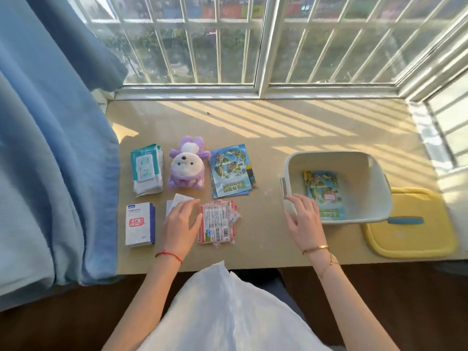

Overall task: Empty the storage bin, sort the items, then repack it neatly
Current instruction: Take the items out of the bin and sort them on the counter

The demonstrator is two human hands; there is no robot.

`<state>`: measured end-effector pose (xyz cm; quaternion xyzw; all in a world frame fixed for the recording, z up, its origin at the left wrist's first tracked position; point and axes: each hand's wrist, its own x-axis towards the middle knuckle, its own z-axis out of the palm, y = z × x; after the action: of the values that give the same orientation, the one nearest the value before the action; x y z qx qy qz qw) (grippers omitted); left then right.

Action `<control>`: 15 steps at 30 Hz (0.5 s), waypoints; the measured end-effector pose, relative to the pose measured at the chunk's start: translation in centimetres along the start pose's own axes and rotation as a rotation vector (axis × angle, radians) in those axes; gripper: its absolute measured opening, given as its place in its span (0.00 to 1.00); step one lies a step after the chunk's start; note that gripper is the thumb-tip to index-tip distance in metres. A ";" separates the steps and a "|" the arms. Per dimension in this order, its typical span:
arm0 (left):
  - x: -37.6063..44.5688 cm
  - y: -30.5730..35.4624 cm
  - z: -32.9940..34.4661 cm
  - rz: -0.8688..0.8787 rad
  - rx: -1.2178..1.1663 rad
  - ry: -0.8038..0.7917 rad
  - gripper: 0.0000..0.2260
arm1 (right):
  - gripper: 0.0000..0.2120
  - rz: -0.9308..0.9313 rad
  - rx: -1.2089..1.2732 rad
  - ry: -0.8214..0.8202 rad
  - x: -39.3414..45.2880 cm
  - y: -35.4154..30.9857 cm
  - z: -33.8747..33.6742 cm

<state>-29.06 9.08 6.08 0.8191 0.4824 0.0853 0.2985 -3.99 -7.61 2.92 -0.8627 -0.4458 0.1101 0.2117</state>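
- The left hand [180, 222] lies flat, fingers straight, on the red snack packets [218, 222].
- The right hand [303, 218], fingers loose, touches the white storage bin [364, 158] on the tabletop [266, 138].
- One map booklet [325, 194] lies inside.

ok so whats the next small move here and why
Probably lift the red packets into the bin: the left hand already rests beside them, the right hand steadies the bin's rim, and only one booklet is packed.
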 end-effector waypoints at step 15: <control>0.4 15.6 9.1 0.090 0.060 0.091 0.13 | 0.19 0.050 0.020 0.017 0.2 18.0 -10.7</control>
<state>-13.44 0.14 7.62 0.8438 0.4604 0.1214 0.2474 13.19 -19.59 4.03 -0.8724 -0.4212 0.1123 0.2212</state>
